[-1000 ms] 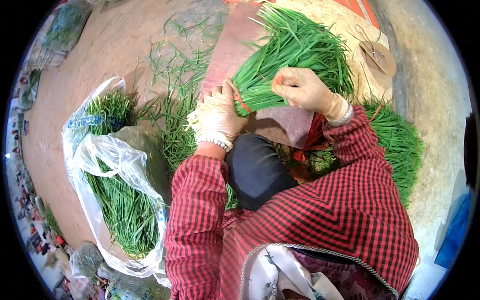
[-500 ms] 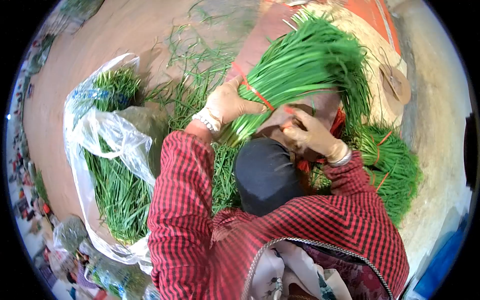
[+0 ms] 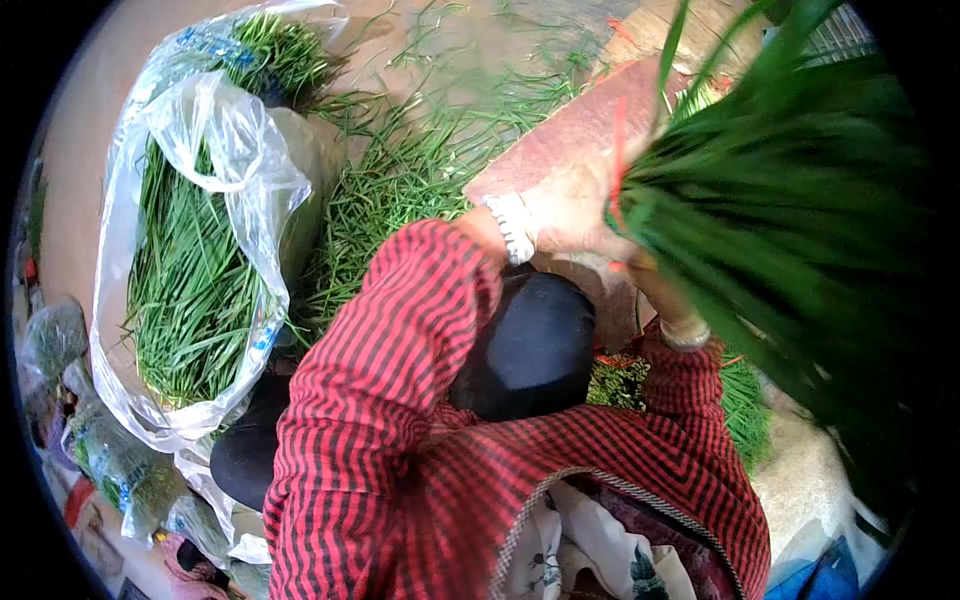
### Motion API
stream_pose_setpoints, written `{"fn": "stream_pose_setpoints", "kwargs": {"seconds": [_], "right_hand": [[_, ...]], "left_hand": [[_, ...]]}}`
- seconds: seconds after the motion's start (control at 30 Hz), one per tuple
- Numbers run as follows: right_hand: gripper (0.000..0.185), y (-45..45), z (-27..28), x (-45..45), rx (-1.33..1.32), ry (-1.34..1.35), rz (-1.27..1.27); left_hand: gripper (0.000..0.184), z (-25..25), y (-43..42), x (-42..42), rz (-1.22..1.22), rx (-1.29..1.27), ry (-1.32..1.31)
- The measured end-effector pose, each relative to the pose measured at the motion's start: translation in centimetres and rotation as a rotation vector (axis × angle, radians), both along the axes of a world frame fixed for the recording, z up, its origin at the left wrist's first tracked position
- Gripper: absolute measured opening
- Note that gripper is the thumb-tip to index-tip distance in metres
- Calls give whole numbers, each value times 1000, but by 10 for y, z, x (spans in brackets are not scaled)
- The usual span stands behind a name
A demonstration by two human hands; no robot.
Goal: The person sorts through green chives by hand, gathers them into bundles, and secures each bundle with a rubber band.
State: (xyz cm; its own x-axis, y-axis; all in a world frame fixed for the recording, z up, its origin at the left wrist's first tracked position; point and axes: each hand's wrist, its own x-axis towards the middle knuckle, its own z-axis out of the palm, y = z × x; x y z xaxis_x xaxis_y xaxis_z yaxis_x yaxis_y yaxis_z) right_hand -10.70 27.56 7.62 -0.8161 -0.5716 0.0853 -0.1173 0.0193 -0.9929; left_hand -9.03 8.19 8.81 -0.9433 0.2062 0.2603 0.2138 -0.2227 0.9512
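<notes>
Floor: brown, at the upper left (image 3: 75, 150), with loose green clippings (image 3: 400, 190) strewn between the bag and the board.
Garment: red and black check (image 3: 480, 480), both sleeves reaching forward from the bottom of my view.
Bunch: long green leaves (image 3: 770, 190), on the right of my view, raised, tied end toward the left hand, leaves fanning out to the right and blurred.
Bag: clear plastic (image 3: 235, 120), at the left, open, long greens (image 3: 190, 300) inside; a clump of cut stems (image 3: 280, 55) at its far end.
Board: reddish brown, flat (image 3: 560, 125), just beyond the left hand and partly covered by it.
Knee: dark cloth (image 3: 540, 340), below the left wrist.
Second bunch: green (image 3: 742, 410), low, beside the right sleeve, mostly covered.
Left hand: I have it (image 3: 572, 212) clamped on the tied end of the bunch.
Right hand: beneath the bunch (image 3: 655, 292), close to the left hand; fingers hidden, so I cannot tell whether they are open or closed, or whether they touch the leaves.
Bracelets: pale beads (image 3: 512, 228) on the left wrist; a pale band (image 3: 688, 335) on the right.
Tie: thin, red (image 3: 617, 165), at the bound end of the bunch, by the left fingers.
</notes>
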Motion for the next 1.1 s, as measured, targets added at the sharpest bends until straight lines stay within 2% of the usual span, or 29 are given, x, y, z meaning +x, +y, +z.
{"fn": "stream_pose_setpoints", "kwargs": {"seconds": [0.13, 0.27, 0.33, 0.47, 0.53, 0.57, 0.6, 0.63, 0.67, 0.7, 0.73, 0.77, 0.83, 0.9, 0.93, 1.0, 1.03, 1.07, 1.1], "right_hand": [[55, -3, -16, -3, 70, 27, -20], [45, -8, -33, -12, 149, 105, -55], [40, -12, -49, -20, 223, 207, -75], [31, -9, -82, -34, 466, 579, -148], [27, -20, -68, -15, 475, 602, 13], [23, -25, -49, 1, 456, 475, 261], [9, -26, -53, 16, 322, 115, 180], [9, -25, -51, 26, 318, 109, 165], [10, -23, -47, 32, 226, -92, 69], [10, -22, -42, 37, 132, -289, -27], [23, -25, -35, 34, 86, -265, -84], [23, -32, -23, 29, 81, -267, -100], [48, -45, -5, 16, 155, -352, -162], [67, -57, -6, 3, 258, -354, -58], [64, -63, -6, -1, 280, -359, -14], [43, -69, -16, -6, 269, -440, 76], [34, -70, -20, -7, 223, -469, 77], [21, -62, -22, -5, 230, -442, 90], [21, -55, -24, -1, 225, -445, 71]], "left_hand": [[93, -32, -8, 10, 50, -168, -96], [93, -34, -6, 17, 146, -410, -117], [93, -33, -12, 17, 200, -612, -130], [94, -8, -37, 15, 356, -992, -82], [88, 12, -42, 16, 438, -1150, -30], [82, 21, -45, 17, 479, -1232, -6], [82, 20, -42, 17, 464, -1237, 1], [76, 15, -39, 17, 449, -1351, -65], [70, 9, -35, 16, 434, -1465, -128], [70, -5, -30, 16, 419, -1467, -118], [68, -21, -26, 18, 373, -1487, -287], [65, -36, -22, 18, 327, -1505, -456], [70, -41, -17, 23, 352, -1519, -405], [75, -37, -13, 29, 393, -1539, -356], [81, -34, -10, 31, 422, -1559, -316], [96, -25, -6, 36, 468, -1585, -250], [96, -18, -9, 32, 458, -1589, -230], [100, -11, -13, 28, 292, -1611, -318], [104, 0, -15, 24, 123, -1626, -406]]}}
